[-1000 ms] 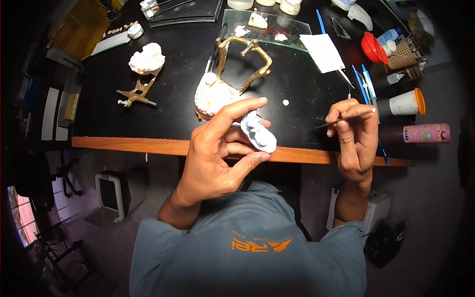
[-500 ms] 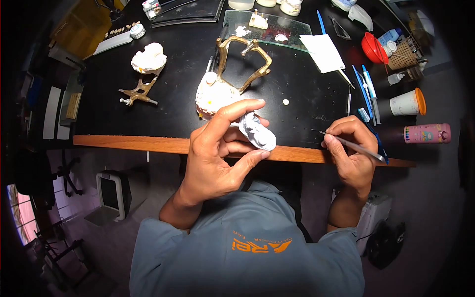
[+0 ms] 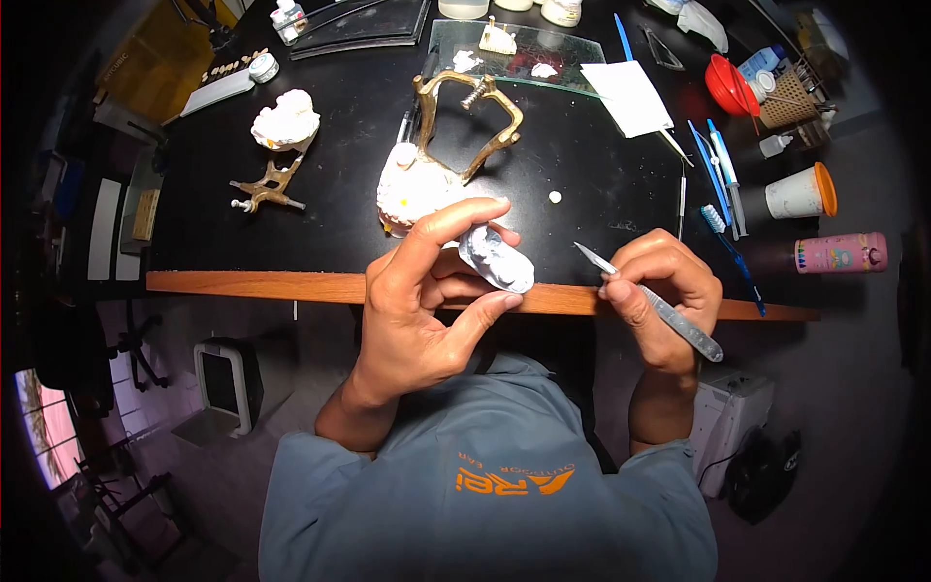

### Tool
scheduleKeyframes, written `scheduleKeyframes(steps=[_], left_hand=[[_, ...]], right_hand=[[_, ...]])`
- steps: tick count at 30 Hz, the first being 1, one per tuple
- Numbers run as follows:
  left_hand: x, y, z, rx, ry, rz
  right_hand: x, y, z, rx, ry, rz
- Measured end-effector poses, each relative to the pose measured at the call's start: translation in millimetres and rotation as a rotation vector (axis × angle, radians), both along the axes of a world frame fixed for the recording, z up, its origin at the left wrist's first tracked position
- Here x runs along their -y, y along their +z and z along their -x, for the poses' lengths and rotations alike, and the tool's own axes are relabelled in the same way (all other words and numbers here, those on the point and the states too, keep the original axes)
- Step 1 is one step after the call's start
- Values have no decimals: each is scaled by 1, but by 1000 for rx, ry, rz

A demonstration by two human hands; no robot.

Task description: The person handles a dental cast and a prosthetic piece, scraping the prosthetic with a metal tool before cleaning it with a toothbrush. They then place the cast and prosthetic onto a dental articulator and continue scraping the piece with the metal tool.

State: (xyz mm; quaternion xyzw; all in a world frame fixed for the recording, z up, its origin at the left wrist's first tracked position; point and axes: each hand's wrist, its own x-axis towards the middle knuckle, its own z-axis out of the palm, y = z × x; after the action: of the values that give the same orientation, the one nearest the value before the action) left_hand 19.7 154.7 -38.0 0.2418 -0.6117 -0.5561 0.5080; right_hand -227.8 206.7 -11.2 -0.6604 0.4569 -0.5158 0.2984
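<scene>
Between the fingers and thumb of my left hand (image 3: pixel 427 301) is a small pale grey-white dental impression (image 3: pixel 497 260), its uneven, hollowed side showing. My right hand (image 3: pixel 664 301) grips a scalpel (image 3: pixel 689 330) like a pen; the pointed blade aims up and left towards the impression, apart from it. Just beyond my left hand stands a white plaster dental cast (image 3: pixel 412 194) joined to a brass articulator frame (image 3: pixel 514 121). A small white round piece (image 3: pixel 555 197) lies on the black table between the cast and the scalpel tip.
A second cast (image 3: pixel 286 121) on a brass articulator part (image 3: pixel 272 184) lies at the left. Behind are a glass slab (image 3: pixel 572 48) and white paper (image 3: pixel 630 100). On the right are a toothbrush (image 3: pixel 727 241), a white cup (image 3: pixel 795 196) and a pink can (image 3: pixel 841 252). A wooden edge (image 3: pixel 262 285) borders the table.
My right hand has moved left, bringing the scalpel closer to the impression and turning it so its blade and flat handle show. My left hand keeps its hold, the impression slightly turned.
</scene>
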Motion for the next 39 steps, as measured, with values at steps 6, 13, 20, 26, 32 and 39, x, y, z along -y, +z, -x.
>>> scheduleKeyframes(steps=[6, 13, 20, 26, 32, 39], left_hand=[[-3, 0, 2, -2, 51, -25], [-3, -3, 4, 10, 84, 24], [-4, -1, 6, 36, 99, 17], [-4, -1, 6, 42, 94, 8], [-4, 3, 6, 79, 75, -1], [-1, 6, 3, 117, 14, -33]], right_hand=[[3, -10, -29, 226, -28, -64], [7, -19, -33, 192, -27, 60], [6, -20, -43, 208, -54, 142], [5, -17, -38, 131, -35, 137], [8, -16, -43, 118, 0, 225], [5, -19, -44, 132, 34, 205]])
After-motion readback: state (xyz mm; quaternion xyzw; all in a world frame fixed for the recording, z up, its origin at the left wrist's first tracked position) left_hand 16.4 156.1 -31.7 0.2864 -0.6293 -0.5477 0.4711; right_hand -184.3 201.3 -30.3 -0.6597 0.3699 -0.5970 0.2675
